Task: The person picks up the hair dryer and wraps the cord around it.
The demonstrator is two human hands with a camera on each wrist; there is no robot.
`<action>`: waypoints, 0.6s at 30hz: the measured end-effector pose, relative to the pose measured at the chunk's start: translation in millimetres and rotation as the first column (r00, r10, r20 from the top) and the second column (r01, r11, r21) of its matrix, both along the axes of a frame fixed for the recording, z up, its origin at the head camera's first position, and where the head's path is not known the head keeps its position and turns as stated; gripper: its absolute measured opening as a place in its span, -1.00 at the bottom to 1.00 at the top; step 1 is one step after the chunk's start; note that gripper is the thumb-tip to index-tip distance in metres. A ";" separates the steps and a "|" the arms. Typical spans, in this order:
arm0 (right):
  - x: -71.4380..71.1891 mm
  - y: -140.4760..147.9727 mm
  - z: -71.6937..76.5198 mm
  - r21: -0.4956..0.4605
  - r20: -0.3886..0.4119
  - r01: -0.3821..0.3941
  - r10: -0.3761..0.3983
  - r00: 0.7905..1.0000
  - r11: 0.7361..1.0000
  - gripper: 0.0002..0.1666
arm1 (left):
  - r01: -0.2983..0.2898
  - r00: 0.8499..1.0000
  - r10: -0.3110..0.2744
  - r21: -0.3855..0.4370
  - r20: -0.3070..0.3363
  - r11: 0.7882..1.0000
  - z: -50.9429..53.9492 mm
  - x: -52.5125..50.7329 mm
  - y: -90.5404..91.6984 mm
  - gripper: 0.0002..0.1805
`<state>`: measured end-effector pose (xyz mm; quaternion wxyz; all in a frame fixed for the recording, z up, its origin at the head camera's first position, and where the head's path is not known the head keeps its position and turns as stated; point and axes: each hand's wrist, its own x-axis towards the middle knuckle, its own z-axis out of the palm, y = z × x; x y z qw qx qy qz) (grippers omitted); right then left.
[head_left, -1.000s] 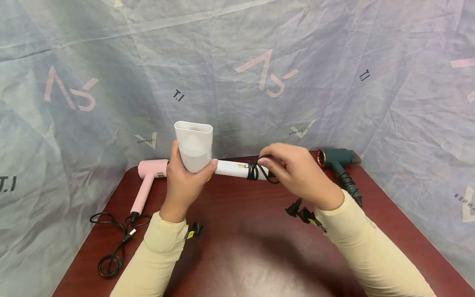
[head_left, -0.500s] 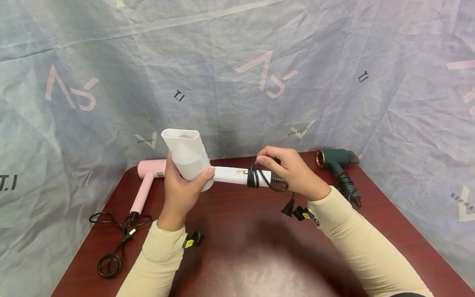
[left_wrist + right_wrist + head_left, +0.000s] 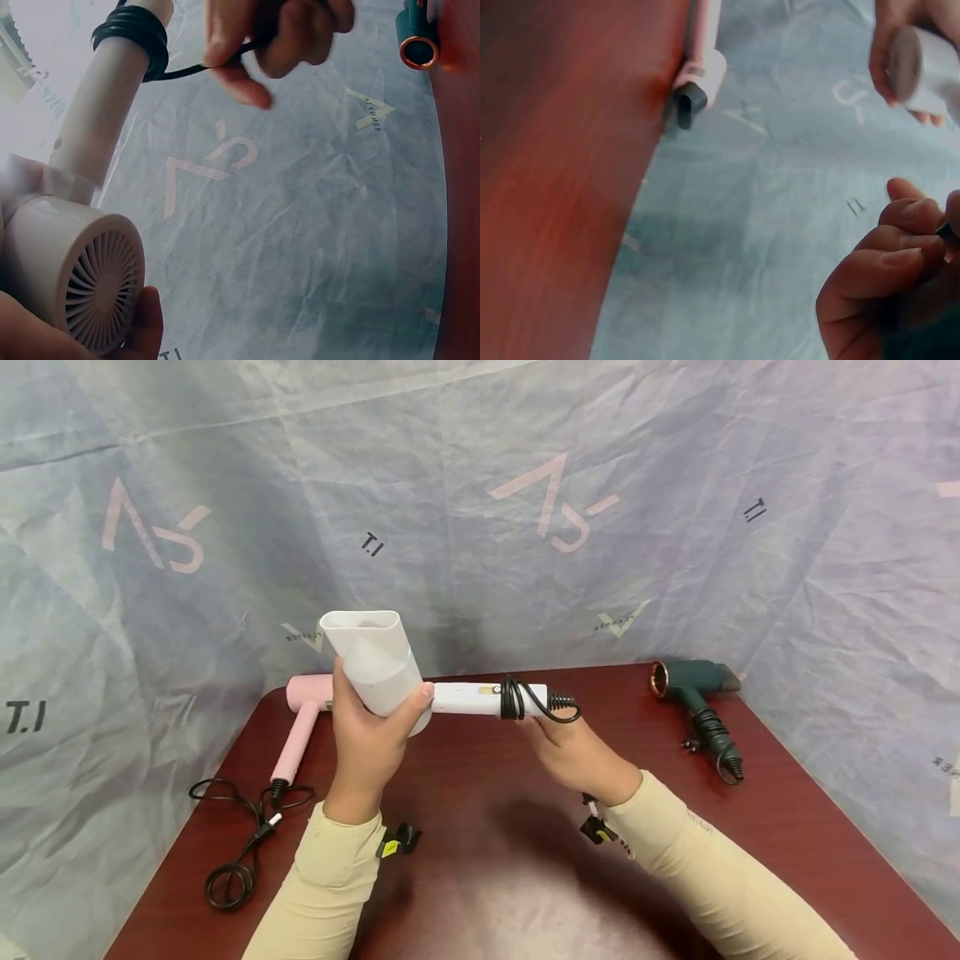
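Observation:
My left hand [image 3: 363, 747] grips the barrel of a white hair dryer [image 3: 378, 672], lifted above the table. Its wide flat nozzle points up, and the handle [image 3: 461, 698] extends to the right. A black cord [image 3: 512, 697] is wound around the handle near its end. My right hand [image 3: 573, 752] is just below the handle's end, its fingertips partly hidden there in the head view. In the left wrist view, that hand's fingers pinch the cord, which runs taut from the coil [image 3: 135, 37]; the round intake grille [image 3: 105, 291] faces that camera.
A pink hair dryer [image 3: 303, 722] lies at the table's back left, its looped black cord [image 3: 230, 885] trailing forward. A dark green hair dryer [image 3: 693, 681] lies at the back right with its cord wrapped on its handle. Grey printed cloth [image 3: 450, 510] hangs behind the reddish-brown table [image 3: 465, 852].
The hair dryer has tilted, its nozzle shifting left. My right hand has carried the cord from above the handle's end to below it, and the hanging plug is out of sight in the head view.

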<state>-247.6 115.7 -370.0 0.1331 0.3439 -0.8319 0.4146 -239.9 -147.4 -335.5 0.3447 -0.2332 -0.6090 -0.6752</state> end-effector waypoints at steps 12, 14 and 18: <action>32.5 -10.3 -12.3 0.334 -0.163 0.089 -0.035 0.986 0.938 -0.83 | -0.026 0.998 0.030 0.055 -0.061 0.998 14.9 10.3 -3.9 -0.22; 39.2 -9.6 -8.3 0.346 -0.214 0.122 -0.048 0.976 0.930 -0.90 | -0.028 0.998 0.031 0.052 -0.058 0.998 11.6 6.4 -5.4 -0.21; 53.5 -8.9 0.4 0.359 -0.300 0.171 -0.060 0.952 0.918 -0.79 | -0.045 0.998 0.047 0.049 -0.052 0.998 5.1 0.4 -8.0 -0.18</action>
